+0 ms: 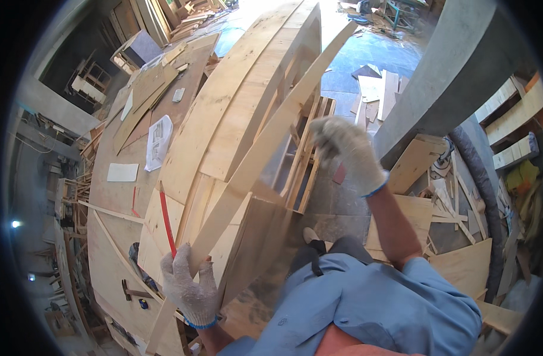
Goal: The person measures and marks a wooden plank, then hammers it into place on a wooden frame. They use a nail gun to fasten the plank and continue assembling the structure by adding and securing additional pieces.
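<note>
My left hand (190, 285), in a pale knit glove with a blue cuff edge, grips a long thin wooden strip (249, 167) near its lower end. The strip slants up and away across a long plywood box frame (227, 111). A slim red pencil-like stick (166, 218) reaches from the fingertips of that hand over the plywood; whether it is held or lies there is unclear. My right hand (347, 151), gloved alike, is raised in the air right of the strip, apart from it. Its fingers are curled and blurred, so their contents cannot be told.
Left of the frame, a worktable (115, 267) bears a hammer (135, 291), a tape measure (143, 304), papers (159, 142) and plywood offcuts (151, 93). A concrete pillar (436, 75) rises at right. Wood scraps (378, 91) and boards (400, 218) lie on the floor.
</note>
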`<state>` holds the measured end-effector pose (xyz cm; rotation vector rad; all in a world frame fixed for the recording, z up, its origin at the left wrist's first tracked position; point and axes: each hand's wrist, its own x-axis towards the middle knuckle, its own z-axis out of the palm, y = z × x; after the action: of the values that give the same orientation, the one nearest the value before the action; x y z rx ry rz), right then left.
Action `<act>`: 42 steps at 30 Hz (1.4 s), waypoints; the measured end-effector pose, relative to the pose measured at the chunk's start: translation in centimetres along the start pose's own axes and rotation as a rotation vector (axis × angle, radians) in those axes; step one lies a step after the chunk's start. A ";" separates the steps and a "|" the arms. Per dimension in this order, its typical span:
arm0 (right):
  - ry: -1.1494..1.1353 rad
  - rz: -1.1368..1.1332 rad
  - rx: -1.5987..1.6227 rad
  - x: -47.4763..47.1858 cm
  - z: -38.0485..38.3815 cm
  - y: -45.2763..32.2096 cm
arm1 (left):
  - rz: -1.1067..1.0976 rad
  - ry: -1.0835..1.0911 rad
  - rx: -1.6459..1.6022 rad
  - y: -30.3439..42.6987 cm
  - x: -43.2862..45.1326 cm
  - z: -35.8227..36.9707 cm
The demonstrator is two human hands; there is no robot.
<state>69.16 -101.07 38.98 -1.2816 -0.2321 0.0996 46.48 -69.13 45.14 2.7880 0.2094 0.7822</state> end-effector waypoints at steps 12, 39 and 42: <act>-0.034 0.205 0.282 12.9 0.2 1.8 | -0.097 -0.154 -0.045 9.1 9.6 6.6; -0.359 0.201 0.090 67.9 -34.7 4.4 | -0.162 0.225 0.092 16.7 25.0 28.9; -0.349 0.251 0.086 67.5 -33.2 4.0 | -0.155 0.223 0.105 16.0 24.9 28.5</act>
<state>142.57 -117.39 34.13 -1.1978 -0.3605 0.5449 83.75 -84.92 38.02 2.7345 0.5141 1.0691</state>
